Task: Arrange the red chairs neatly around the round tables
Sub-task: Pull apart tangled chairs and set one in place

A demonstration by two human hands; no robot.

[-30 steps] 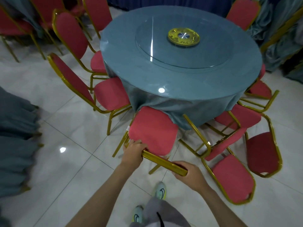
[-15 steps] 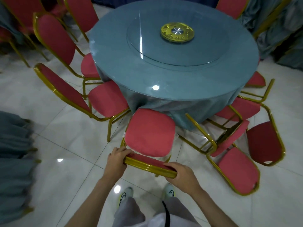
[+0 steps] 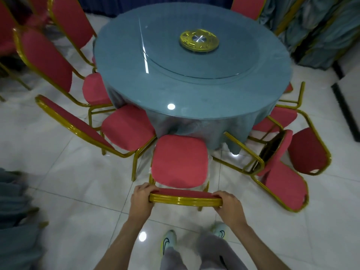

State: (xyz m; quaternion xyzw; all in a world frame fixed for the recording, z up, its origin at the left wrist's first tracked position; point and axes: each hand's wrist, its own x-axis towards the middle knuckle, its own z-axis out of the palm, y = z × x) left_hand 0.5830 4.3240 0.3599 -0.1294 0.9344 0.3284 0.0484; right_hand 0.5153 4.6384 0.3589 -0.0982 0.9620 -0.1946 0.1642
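Note:
A round table [image 3: 194, 98] under a blue-grey cloth stands ahead, with a glass turntable and a gold hub [image 3: 198, 40] on top. Directly before me is a red chair with a gold frame [image 3: 179, 160], its seat facing the table. My left hand [image 3: 142, 199] grips the left end of its top rail and my right hand [image 3: 228, 204] grips the right end. Two more red chairs [image 3: 126, 129] stand at the table's left. On the right, two chairs [image 3: 282, 180] lie tipped over on the floor.
A further red chair [image 3: 247, 6] stands behind the table, and several more crowd the far left [image 3: 70, 20]. Draped blue-grey cloth hangs at the right [image 3: 321, 32] and lower left [image 3: 13, 211]. The floor is glossy white tile. My feet [image 3: 168, 241] are just behind the chair.
The chair I hold has swung from slanted to square with the table and moved closer to it. Both hands kept their grip on the top rail.

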